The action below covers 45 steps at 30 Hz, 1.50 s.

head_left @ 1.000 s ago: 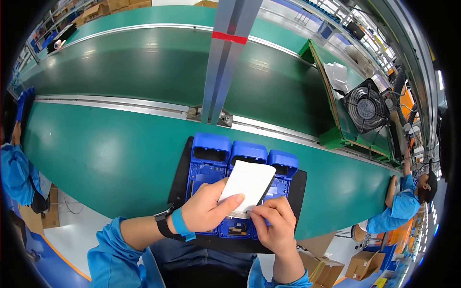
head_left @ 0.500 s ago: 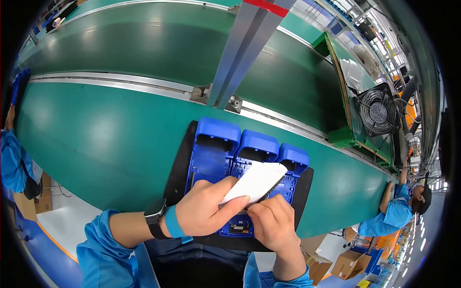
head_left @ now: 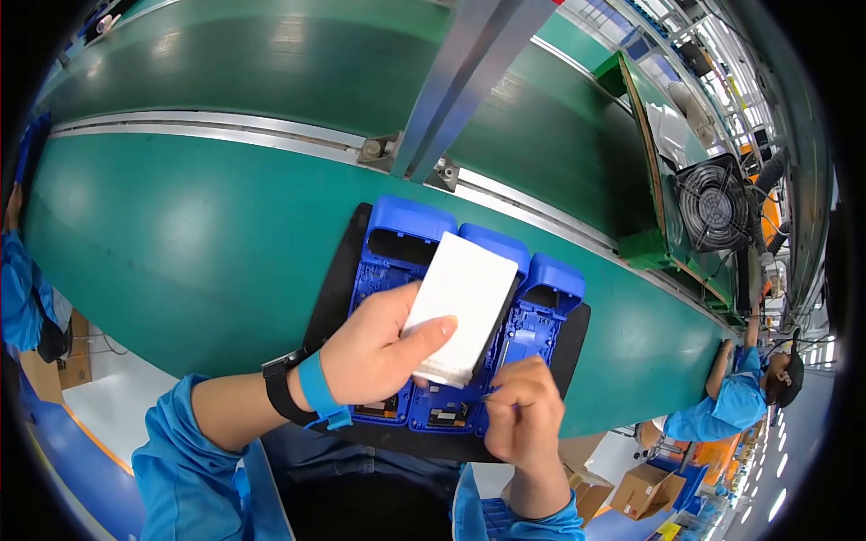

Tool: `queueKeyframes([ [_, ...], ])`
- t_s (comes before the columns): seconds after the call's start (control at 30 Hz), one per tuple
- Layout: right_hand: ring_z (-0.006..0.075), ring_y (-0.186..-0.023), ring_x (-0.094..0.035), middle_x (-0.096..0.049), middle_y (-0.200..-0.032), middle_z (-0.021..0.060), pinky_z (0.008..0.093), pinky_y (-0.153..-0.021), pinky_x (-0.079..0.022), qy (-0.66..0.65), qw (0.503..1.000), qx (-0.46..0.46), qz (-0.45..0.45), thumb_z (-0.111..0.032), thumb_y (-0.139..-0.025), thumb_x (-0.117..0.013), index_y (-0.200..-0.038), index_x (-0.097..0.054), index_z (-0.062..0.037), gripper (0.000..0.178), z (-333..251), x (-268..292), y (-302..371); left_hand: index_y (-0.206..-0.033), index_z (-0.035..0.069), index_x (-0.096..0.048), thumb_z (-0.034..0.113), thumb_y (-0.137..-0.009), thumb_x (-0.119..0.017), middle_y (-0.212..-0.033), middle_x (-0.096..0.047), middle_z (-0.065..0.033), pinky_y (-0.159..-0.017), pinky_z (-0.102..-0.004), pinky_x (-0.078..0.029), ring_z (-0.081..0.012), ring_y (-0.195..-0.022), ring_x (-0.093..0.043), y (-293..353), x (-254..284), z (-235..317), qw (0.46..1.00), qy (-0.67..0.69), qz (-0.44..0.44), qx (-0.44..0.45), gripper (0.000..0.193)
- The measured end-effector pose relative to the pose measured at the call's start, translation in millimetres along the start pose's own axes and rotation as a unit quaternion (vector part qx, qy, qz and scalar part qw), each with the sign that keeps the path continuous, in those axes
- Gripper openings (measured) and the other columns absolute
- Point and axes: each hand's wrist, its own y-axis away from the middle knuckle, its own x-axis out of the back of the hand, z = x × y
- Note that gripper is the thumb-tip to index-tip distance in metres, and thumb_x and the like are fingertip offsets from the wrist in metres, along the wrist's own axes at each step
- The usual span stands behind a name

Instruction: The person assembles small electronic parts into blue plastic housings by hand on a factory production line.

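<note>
My left hand (head_left: 374, 347) grips a flat white rectangular block (head_left: 465, 302), its thumb lying across the white face. A dark side shows along the block's right edge, and its lower end looks rough and greyish. Close to that lower end, but apart from it, my right hand (head_left: 525, 410) has thumb and forefinger pinched together; whatever may be between them is too small to name. Under both hands stand three blue plastic housings: a left one (head_left: 410, 216), a middle one (head_left: 494, 242) partly covered by the block, and a right one (head_left: 555, 275). Small dark parts sit in their near ends.
The housings rest on a black mat (head_left: 338, 279) on a green tabletop (head_left: 198, 234). Behind runs a dark green conveyor (head_left: 271, 81) with a metal post (head_left: 460, 90) at its edge. A fan (head_left: 713, 203) stands right. Co-workers are at far left and right; cardboard boxes (head_left: 645, 491) lie lower right.
The white block has turned, showing its broad face more fully. My right hand has come away from the block toward the lower right. My left hand keeps its grip.
</note>
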Motion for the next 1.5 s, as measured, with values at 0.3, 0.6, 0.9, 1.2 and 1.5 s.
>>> queueKeyframes([
  [0.3, 0.0270, -0.074, -0.057, -0.056, -0.083, 0.0120, 0.0342, -0.065, -0.047, 0.064, 0.969, -0.127, -0.202, 0.009, -0.079, -0.063, -0.086, -0.055, -0.0007, 0.014, 17.5, 58.4, 5.7, -0.118, -0.007, -0.057, 0.018, -0.097, -0.057, -0.096, -0.070, -0.0181, -0.077, -0.0317, -0.053, -0.0197, -0.088, -0.069, -5.9, 4.4, -8.5, 0.986, -0.079, 0.087, -0.116, 0.032],
  [0.6, 0.0317, -0.079, -0.055, -0.055, -0.087, 0.0132, 0.0379, -0.069, -0.047, 0.125, 0.944, -0.109, -0.286, 0.006, -0.073, -0.071, -0.087, -0.058, -0.0007, 0.020, 14.9, 51.9, 16.3, -0.114, -0.008, -0.057, 0.019, -0.097, -0.057, -0.090, -0.071, -0.0172, -0.073, -0.0313, -0.053, -0.0194, -0.082, -0.070, -4.5, 5.5, -8.9, 0.984, -0.093, 0.071, -0.133, 0.032],
  [0.9, 0.0313, -0.078, -0.054, -0.054, -0.086, 0.0125, 0.0382, -0.068, -0.047, 0.136, 0.933, -0.095, -0.318, 0.005, -0.072, -0.071, -0.086, -0.057, -0.0005, 0.020, 18.5, 50.8, 10.6, -0.110, -0.008, -0.058, 0.020, -0.096, -0.058, -0.083, -0.069, -0.0162, -0.066, -0.0301, -0.052, -0.0181, -0.074, -0.068, -6.7, 4.4, -13.6, 0.983, -0.086, 0.078, -0.143, 0.031],
  [1.2, 0.0299, -0.075, -0.053, -0.054, -0.083, 0.0110, 0.0381, -0.066, -0.046, 0.150, 0.923, -0.070, -0.347, 0.005, -0.072, -0.071, -0.085, -0.057, -0.0016, 0.020, 20.7, 50.4, 6.9, -0.106, -0.007, -0.058, 0.020, -0.096, -0.058, -0.080, -0.068, -0.0157, -0.063, -0.0302, -0.051, -0.0177, -0.069, -0.067, -5.4, 6.4, -16.1, 0.980, -0.099, 0.075, -0.157, 0.029],
  [1.5, 0.0302, -0.075, -0.053, -0.054, -0.082, 0.0101, 0.0384, -0.066, -0.046, 0.146, 0.917, -0.063, -0.366, 0.004, -0.071, -0.072, -0.085, -0.057, -0.0020, 0.021, 21.3, 49.9, 2.0, -0.105, -0.007, -0.058, 0.020, -0.096, -0.057, -0.077, -0.067, -0.0163, -0.062, -0.0306, -0.051, -0.0211, -0.067, -0.068, -6.9, 4.4, -18.6, 0.979, -0.090, 0.077, -0.166, 0.028],
])
